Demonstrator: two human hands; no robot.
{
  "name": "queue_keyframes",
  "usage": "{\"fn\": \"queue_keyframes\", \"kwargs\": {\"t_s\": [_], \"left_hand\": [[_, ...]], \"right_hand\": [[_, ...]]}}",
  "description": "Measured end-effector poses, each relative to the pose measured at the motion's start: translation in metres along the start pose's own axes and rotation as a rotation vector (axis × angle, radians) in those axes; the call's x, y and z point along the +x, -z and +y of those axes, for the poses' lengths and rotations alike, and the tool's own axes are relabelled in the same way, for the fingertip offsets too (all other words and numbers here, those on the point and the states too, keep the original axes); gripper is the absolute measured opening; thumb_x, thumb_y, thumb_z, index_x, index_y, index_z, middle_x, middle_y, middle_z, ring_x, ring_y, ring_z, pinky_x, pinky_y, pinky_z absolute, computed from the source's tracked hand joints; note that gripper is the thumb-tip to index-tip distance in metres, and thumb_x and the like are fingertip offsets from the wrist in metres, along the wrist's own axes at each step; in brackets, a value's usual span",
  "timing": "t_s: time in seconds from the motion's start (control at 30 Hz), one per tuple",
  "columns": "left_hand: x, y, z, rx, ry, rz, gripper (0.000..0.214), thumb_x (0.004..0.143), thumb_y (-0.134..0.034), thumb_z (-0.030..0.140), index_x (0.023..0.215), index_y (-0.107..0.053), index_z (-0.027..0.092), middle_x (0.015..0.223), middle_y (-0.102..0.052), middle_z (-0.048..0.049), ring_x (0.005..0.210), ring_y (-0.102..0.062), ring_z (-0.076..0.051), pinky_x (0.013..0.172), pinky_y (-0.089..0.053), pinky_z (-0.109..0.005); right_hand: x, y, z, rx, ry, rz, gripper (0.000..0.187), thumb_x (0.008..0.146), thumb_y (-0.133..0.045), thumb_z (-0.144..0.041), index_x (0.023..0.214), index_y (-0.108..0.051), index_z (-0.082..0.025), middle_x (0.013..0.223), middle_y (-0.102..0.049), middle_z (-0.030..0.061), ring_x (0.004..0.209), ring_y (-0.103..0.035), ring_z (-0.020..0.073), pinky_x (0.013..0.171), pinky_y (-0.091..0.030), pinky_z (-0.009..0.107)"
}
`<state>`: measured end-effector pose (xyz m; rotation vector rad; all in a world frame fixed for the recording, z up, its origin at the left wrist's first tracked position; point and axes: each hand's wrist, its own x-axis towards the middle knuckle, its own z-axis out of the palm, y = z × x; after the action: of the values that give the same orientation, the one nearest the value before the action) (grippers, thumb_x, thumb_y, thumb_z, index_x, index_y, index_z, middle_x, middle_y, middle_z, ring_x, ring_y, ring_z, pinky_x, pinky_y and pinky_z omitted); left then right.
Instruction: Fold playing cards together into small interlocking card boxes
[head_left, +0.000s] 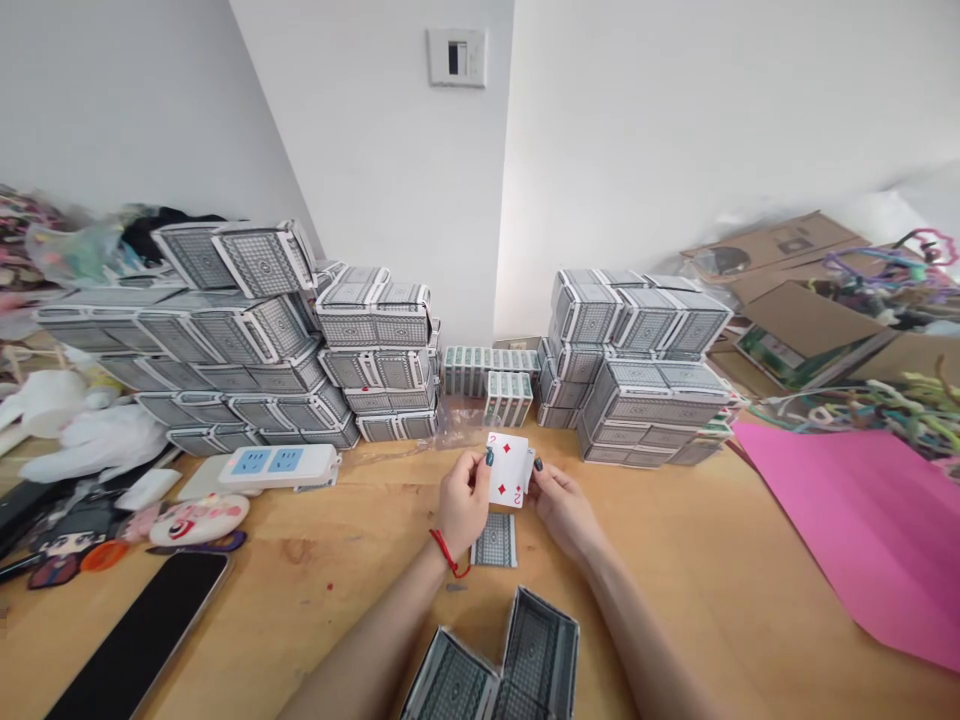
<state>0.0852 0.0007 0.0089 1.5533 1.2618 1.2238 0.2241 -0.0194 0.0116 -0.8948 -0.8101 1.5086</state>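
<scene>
"Pale walls [600,130] rose behind a wooden tabletop [360,540], with patterned card-box stacks on the left [247,370] and right [652,400]. Where was the working card?"

"Up between the hands, near the middle: a two of diamonds [508,470], face showing, just beyond a face-down playing card [493,541] on the wood."

"And the fingers?"

"On the left hand [465,490], the thumb pressed the card's face near its left edge, fingers curled behind: a pinch. The right hand [564,508] had its thumb at a narrow white strip [531,470] along the other edge. Whether it gripped firmly, or whether that strip was a fold or another card, I couldn't tell."

"What made for good handling there?"

"A steady left pinch, I judged, with light, even pressure on the right; a hard squeeze risked creasing the face. Forearms also needed care, since card-built boxes [541,640] stood between them, near enough to knock."
</scene>
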Motion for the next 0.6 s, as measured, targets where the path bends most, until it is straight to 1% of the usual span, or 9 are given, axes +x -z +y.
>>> {"fn": "queue_keyframes", "kwargs": {"t_s": [0.13, 0.23, 0.33, 0.43, 0.5, 0.6], "left_hand": [[-0.002, -0.001, 0.002, -0.015, -0.018, -0.007, 0.026, 0.083, -0.039, 0.038, 0.070, -0.047, 0.017, 0.061, -0.049, 0.0022, 0.053, -0.044, -0.009, 0.049, -0.035, -0.019], [-0.002, 0.001, 0.003, -0.015, -0.036, -0.008, 0.026, 0.083, -0.038, 0.037, 0.070, -0.046, 0.017, 0.062, -0.049, 0.0022, 0.054, -0.044, -0.009, 0.050, -0.036, -0.019], [-0.003, 0.001, 0.003, -0.005, -0.033, -0.022, 0.025, 0.083, -0.039, 0.037, 0.069, -0.046, 0.017, 0.060, -0.048, 0.0029, 0.053, -0.044, -0.008, 0.050, -0.035, -0.019], [-0.005, 0.001, 0.003, 0.010, -0.028, -0.037, 0.026, 0.083, -0.039, 0.037, 0.069, -0.046, 0.017, 0.058, -0.047, 0.0035, 0.051, -0.043, -0.008, 0.049, -0.035, -0.019], [-0.006, -0.001, 0.004, 0.023, -0.024, -0.044, 0.026, 0.082, -0.039, 0.037, 0.068, -0.045, 0.017, 0.057, -0.045, 0.0039, 0.050, -0.042, -0.008, 0.048, -0.034, -0.019], [-0.007, -0.003, 0.005, 0.033, -0.027, -0.059, 0.025, 0.082, -0.039, 0.036, 0.067, -0.043, 0.017, 0.056, -0.043, 0.0042, 0.050, -0.041, -0.008, 0.047, -0.033, -0.018]], "right_hand": [[-0.002, -0.006, 0.001, -0.025, -0.034, -0.028, 0.038, 0.064, -0.062, -0.053, 0.080, -0.061, -0.018, 0.080, -0.065, 0.0061, 0.072, -0.060, 0.0192, 0.062, -0.046, 0.030], [-0.003, -0.009, 0.001, -0.030, -0.046, -0.038, 0.039, 0.063, -0.062, -0.052, 0.082, -0.061, -0.019, 0.078, -0.065, 0.0056, 0.070, -0.059, 0.0189, 0.059, -0.045, 0.029], [-0.003, -0.009, 0.001, -0.035, -0.038, -0.026, 0.036, 0.062, -0.064, -0.050, 0.076, -0.061, -0.018, 0.073, -0.063, 0.0040, 0.066, -0.058, 0.0173, 0.060, -0.045, 0.029], [-0.001, -0.007, 0.003, -0.090, -0.021, 0.023, 0.036, 0.059, -0.065, -0.052, 0.066, -0.058, -0.017, 0.065, -0.059, 0.0018, 0.061, -0.054, 0.0151, 0.061, -0.044, 0.028], [0.001, -0.005, 0.006, -0.128, -0.023, 0.058, 0.038, 0.057, -0.065, -0.053, 0.061, -0.053, -0.017, 0.059, -0.055, -0.0002, 0.056, -0.051, 0.0134, 0.058, -0.043, 0.026], [0.002, -0.002, 0.011, -0.164, -0.032, 0.084, 0.042, 0.057, -0.064, -0.056, 0.059, -0.046, -0.018, 0.053, -0.047, -0.0034, 0.049, -0.045, 0.0109, 0.051, -0.040, 0.024]]}}
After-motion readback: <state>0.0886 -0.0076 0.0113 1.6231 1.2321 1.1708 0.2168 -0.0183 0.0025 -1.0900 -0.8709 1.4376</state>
